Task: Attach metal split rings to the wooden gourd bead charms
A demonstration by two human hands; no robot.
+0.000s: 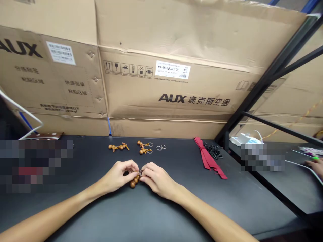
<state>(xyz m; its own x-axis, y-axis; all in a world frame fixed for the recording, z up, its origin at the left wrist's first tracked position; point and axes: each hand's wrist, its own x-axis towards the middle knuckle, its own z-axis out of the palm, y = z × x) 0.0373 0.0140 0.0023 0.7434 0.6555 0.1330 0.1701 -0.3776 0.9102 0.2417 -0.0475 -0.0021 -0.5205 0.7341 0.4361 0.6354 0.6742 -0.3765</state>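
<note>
Over the middle of the black tabletop (pixel 106 208), my two hands meet at a small brown wooden gourd charm (pixel 134 183). Thumb and fingers of my left hand (pixel 120 174) pinch the charm's upper end, and its rounded body hangs out below them. My right hand (pixel 157 178) pinches a metal key ring (pixel 140 173) at the same spot. The fingertips hide how ring and charm join. Behind the hands lie two gourd charms (pixel 144 151) with rings on orange cords, and two loose key rings (pixel 161 147). More corded gourd charms (pixel 118 147) lie further left.
Red ribbon strips (pixel 207 156) and a pile of black pieces (pixel 214 151) lie at the right. Cardboard (pixel 161 111) walls the back. A black metal frame (pixel 272 75) rises at right; beyond it are a white device (pixel 247 139) and another person's hand (pixel 316 167).
</note>
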